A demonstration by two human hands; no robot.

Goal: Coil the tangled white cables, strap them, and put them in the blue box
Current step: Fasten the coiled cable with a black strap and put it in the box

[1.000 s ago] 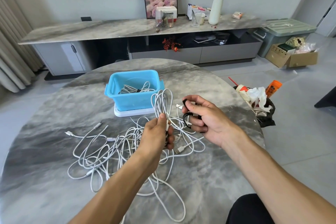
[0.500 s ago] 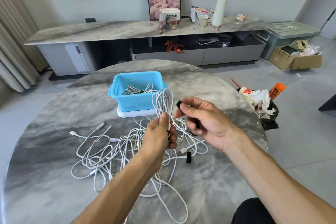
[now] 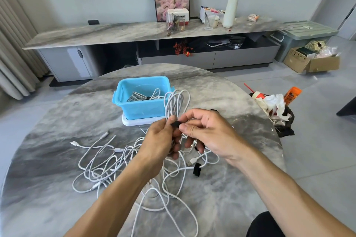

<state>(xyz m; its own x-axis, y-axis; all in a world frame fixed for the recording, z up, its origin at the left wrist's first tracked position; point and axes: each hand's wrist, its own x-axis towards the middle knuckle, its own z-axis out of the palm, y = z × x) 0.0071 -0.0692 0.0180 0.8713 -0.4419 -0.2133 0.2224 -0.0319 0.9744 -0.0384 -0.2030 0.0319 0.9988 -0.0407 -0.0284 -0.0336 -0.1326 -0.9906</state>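
My left hand (image 3: 159, 138) grips a coiled white cable (image 3: 176, 102) by its middle, and the loops stand up in front of the blue box (image 3: 141, 108). My right hand (image 3: 208, 131) pinches a black strap (image 3: 175, 124) right against the coil, touching the left fingers. The blue box holds a strapped white cable coil (image 3: 143, 96) and stands on a white lid (image 3: 134, 121). A tangle of white cables (image 3: 107, 161) lies spread on the table below my hands. Another black strap (image 3: 196, 169) lies on the table among the cables.
The round grey marble table (image 3: 57, 188) carries everything. To its right on the floor stands a black rubbish bag (image 3: 275, 107) with tissues and cups. A long sideboard (image 3: 134, 31) runs along the far wall, with a cardboard box (image 3: 312, 61) and a green bin (image 3: 300, 34) at the right.
My right hand has moved left with the black strap and now meets the coil held in my left hand. The left hand has kept its grip on the coil.
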